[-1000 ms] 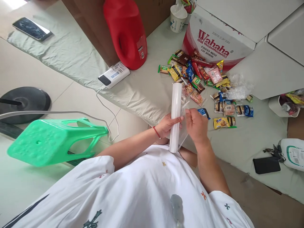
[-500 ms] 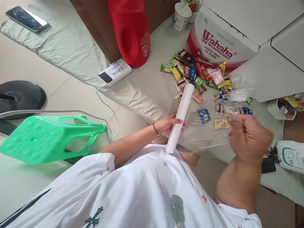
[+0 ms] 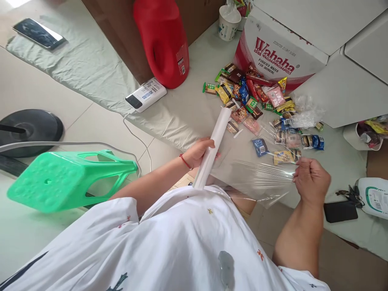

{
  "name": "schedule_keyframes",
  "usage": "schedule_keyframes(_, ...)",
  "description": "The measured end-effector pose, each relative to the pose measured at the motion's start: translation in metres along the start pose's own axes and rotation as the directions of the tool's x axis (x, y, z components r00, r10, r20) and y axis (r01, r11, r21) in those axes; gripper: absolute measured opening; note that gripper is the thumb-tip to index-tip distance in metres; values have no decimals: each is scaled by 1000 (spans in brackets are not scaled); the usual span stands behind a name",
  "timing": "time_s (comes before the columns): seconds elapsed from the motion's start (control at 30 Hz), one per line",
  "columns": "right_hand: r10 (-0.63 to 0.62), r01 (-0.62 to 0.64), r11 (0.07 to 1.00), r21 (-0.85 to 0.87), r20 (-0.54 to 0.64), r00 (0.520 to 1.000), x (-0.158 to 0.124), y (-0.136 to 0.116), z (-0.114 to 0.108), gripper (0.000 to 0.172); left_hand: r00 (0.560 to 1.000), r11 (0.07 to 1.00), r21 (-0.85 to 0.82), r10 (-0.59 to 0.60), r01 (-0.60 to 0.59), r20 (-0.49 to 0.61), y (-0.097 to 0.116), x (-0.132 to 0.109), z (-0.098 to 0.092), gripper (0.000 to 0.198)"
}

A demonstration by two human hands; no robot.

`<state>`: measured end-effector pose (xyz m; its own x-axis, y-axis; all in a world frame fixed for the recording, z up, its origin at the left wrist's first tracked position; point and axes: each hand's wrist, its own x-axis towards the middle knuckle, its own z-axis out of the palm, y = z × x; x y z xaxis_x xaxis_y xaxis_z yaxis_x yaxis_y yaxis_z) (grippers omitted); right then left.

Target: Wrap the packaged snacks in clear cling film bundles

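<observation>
My left hand (image 3: pixel 198 151) is closed around a white roll of plastic wrap (image 3: pixel 214 143), held slanted above my lap. My right hand (image 3: pixel 311 180) is closed on the free end of the clear film (image 3: pixel 257 178), which is stretched out taut between the roll and that hand. Beyond the film, a heap of small wrapped snacks (image 3: pixel 257 101) lies on the pale green mat (image 3: pixel 188 109).
A red jug (image 3: pixel 162 40), a white power bank (image 3: pixel 146 95), a Wahaha carton (image 3: pixel 279 56) and a paper cup (image 3: pixel 227 22) stand at the back. A green stool (image 3: pixel 66 180) lies tipped at left. A black wallet (image 3: pixel 340 211) and keys lie at right, a phone (image 3: pixel 38 34) far left.
My right hand has drawn the film out to the right from the roll, from touching it to well apart. The roll has tilted further and moved left with my left hand.
</observation>
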<state>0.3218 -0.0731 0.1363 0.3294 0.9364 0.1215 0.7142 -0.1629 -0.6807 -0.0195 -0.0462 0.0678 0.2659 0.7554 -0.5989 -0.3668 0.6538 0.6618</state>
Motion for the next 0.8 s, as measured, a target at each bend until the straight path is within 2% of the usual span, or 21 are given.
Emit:
schedule_keyframes(0.03, 46, -46, 999, 14, 42, 998, 0, 10, 7, 51, 1000, 999, 36, 10, -9, -24, 2, -1, -3, 47)
schedule_keyframes(0.1, 110, -113, 993, 17, 121, 987, -1, 28, 22, 58, 989, 959, 281, 83, -44, -127, 5, -2, -6, 57)
schedule_keyframes(0.13, 131, -134, 991, 11, 144, 981, -2, 34, 29, 60, 972, 887, 460, 150, -51, -180, 6, -1, -8, 59)
schedule_keyframes(0.2, 163, -164, 986, -8, 158, 974, -4, 45, 41, 65, 929, 661, 750, 296, -29, -224, 9, 0, -12, 55)
schedule_keyframes(0.23, 176, -176, 984, -17, 157, 972, -6, 49, 45, 66, 912, 573, 820, 344, -16, -223, 12, 0, -15, 49)
schedule_keyframes(0.27, 191, -190, 982, -22, 154, 970, -7, 52, 47, 67, 905, 540, 842, 363, -10, -222, 14, 1, -17, 44)
schedule_keyframes(0.3, 205, -204, 979, -21, 152, 967, -7, 55, 48, 67, 905, 573, 819, 355, -14, -233, 16, 0, -20, 40)
schedule_keyframes(0.33, 220, -220, 975, -17, 149, 964, -8, 58, 49, 67, 918, 655, 755, 310, -19, -246, 18, 0, -23, 37)
schedule_keyframes(0.4, 246, -246, 969, -15, 149, 958, -8, 64, 48, 66, 954, 841, 542, 173, -14, -245, 21, -1, -28, 32)
schedule_keyframes(0.43, 254, -255, 967, -17, 151, 955, -8, 66, 48, 65, 965, 892, 451, 125, -8, -229, 22, -1, -30, 31)
schedule_keyframes(0.5, 262, -261, 965, -28, 159, 952, -8, 71, 49, 64, 969, 898, 439, 116, -9, -218, 23, -1, -32, 37)
schedule_keyframes(0.57, 257, -254, 966, -37, 172, 951, -8, 75, 52, 62, 945, 770, 638, 218, -12, -245, 25, 0, -32, 46)
schedule_keyframes(0.67, 230, -221, 973, -69, 174, 957, -10, 79, 57, 58, 900, 400, 912, 360, 88, -245, 31, 0, -31, 42)
schedule_keyframes(0.73, 210, -195, 975, -104, 162, 964, -12, 82, 60, 56, 893, 200, 967, 387, 160, -228, 35, 0, -30, 44)
schedule_keyframes(0.8, 191, -169, 975, -148, 152, 970, -16, 83, 62, 53, 894, 92, 976, 391, 196, -216, 37, 1, -31, 52)
